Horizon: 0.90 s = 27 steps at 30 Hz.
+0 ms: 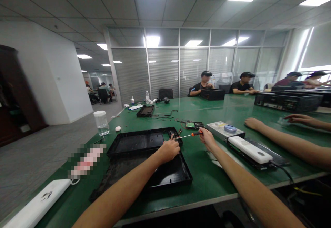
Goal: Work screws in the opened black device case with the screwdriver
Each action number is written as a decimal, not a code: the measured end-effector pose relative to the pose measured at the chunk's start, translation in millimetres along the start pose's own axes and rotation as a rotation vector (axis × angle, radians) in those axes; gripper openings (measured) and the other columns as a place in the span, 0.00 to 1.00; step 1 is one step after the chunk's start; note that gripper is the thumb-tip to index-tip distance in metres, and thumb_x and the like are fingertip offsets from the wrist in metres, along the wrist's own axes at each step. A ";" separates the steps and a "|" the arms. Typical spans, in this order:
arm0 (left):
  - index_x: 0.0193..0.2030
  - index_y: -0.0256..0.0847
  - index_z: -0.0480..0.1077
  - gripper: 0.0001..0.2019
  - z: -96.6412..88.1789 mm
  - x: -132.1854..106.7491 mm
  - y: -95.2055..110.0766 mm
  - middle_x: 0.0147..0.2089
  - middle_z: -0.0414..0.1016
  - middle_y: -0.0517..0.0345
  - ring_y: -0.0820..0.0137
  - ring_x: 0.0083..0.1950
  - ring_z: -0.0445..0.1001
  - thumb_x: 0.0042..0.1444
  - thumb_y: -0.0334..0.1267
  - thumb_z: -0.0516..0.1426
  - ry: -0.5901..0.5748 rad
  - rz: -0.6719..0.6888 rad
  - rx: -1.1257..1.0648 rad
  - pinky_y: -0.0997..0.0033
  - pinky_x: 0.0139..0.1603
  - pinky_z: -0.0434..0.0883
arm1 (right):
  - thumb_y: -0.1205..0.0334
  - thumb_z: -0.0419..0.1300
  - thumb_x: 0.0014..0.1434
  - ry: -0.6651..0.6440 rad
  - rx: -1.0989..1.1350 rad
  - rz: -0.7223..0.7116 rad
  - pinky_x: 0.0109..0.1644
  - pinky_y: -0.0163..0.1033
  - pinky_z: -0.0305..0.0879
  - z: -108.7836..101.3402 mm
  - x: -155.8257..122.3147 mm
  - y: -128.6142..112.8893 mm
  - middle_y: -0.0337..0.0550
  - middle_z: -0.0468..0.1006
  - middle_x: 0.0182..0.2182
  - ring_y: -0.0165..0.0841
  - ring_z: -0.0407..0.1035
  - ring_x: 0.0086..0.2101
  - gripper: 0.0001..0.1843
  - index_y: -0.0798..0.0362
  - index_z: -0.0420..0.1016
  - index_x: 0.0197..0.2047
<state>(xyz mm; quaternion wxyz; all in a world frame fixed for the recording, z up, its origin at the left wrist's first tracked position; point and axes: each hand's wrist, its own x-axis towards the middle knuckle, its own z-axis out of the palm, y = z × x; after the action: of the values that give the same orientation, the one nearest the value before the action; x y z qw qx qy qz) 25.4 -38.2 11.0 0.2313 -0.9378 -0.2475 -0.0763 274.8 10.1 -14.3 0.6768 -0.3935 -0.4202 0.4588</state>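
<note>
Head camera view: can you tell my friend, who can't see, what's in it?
A bare right hand holds an orange-and-black screwdriver pointing toward the left hand, above a black casing on a green table. People in caps sit beyond.

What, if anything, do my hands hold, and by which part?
Your right hand grips a screwdriver by its handle; whether your left hand holds anything cannot be told.
</note>
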 end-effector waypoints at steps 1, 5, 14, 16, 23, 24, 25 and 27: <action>0.36 0.36 0.65 0.09 0.5 0.9 0.2 0.38 0.64 0.50 0.64 0.41 0.64 0.57 0.39 0.50 -0.002 0.000 0.010 0.66 0.38 0.65 | 0.50 0.58 0.45 0.000 -0.011 -0.004 0.11 0.27 0.37 0.2 -0.2 0.3 0.26 0.50 0.08 0.20 0.42 0.09 0.15 0.53 0.62 0.24; 0.37 0.35 0.64 0.10 2.1 3.6 0.6 0.38 0.64 0.49 0.64 0.41 0.65 0.56 0.42 0.51 -0.005 -0.026 0.038 0.65 0.38 0.65 | 0.50 0.59 0.44 -0.002 -0.034 -0.011 0.11 0.27 0.38 2.3 -2.5 -1.5 0.26 0.51 0.08 0.20 0.44 0.10 0.15 0.53 0.63 0.24; 0.37 0.34 0.63 0.10 3.0 3.4 2.3 0.38 0.65 0.48 0.63 0.40 0.66 0.58 0.41 0.49 0.021 -0.026 0.047 0.65 0.38 0.64 | 0.51 0.58 0.45 -0.020 -0.043 -0.008 0.11 0.28 0.37 6.0 -5.4 -4.7 0.27 0.51 0.08 0.21 0.43 0.09 0.14 0.53 0.62 0.23; 0.36 0.34 0.64 0.09 3.4 3.9 2.2 0.36 0.66 0.49 0.64 0.38 0.67 0.58 0.39 0.48 0.009 -0.007 0.036 0.65 0.38 0.65 | 0.51 0.58 0.45 -0.021 -0.046 -0.012 0.11 0.28 0.37 6.1 -5.8 -4.6 0.26 0.51 0.08 0.21 0.43 0.09 0.14 0.53 0.62 0.23; 0.32 0.36 0.70 0.10 4.8 2.7 1.9 0.31 0.72 0.56 0.72 0.35 0.70 0.55 0.40 0.53 -0.036 0.067 -0.342 0.75 0.38 0.64 | 0.51 0.59 0.44 -0.003 -0.032 -0.016 0.11 0.28 0.37 5.1 -5.2 -6.9 0.26 0.51 0.08 0.20 0.43 0.09 0.15 0.53 0.62 0.23; 0.32 0.37 0.71 0.09 5.0 1.9 2.4 0.30 0.72 0.58 0.74 0.33 0.70 0.54 0.41 0.54 -0.068 0.062 -0.446 0.78 0.37 0.64 | 0.51 0.59 0.44 0.000 -0.026 -0.012 0.11 0.28 0.37 4.7 -4.9 -7.2 0.26 0.51 0.08 0.20 0.43 0.09 0.15 0.53 0.62 0.24; 0.33 0.37 0.72 0.09 5.1 1.2 2.9 0.29 0.73 0.60 0.76 0.31 0.70 0.53 0.41 0.55 -0.102 0.053 -0.539 0.81 0.34 0.63 | 0.51 0.59 0.45 0.002 -0.020 -0.011 0.11 0.27 0.37 4.2 -4.7 -7.4 0.26 0.50 0.08 0.20 0.43 0.09 0.14 0.53 0.63 0.24; 0.33 0.37 0.72 0.09 4.6 -0.1 3.4 0.28 0.73 0.62 0.78 0.30 0.70 0.52 0.41 0.56 -0.155 0.031 -0.662 0.83 0.32 0.62 | 0.51 0.59 0.45 0.025 -0.014 -0.029 0.10 0.27 0.38 3.3 -4.3 -7.5 0.26 0.52 0.08 0.21 0.46 0.09 0.14 0.53 0.64 0.25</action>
<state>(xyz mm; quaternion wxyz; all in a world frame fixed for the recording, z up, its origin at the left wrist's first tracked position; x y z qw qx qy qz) 27.1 -38.7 5.6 -0.1043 -0.9687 -0.2117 -0.0773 272.9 4.5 -7.2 0.6858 -0.3976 -0.4206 0.4413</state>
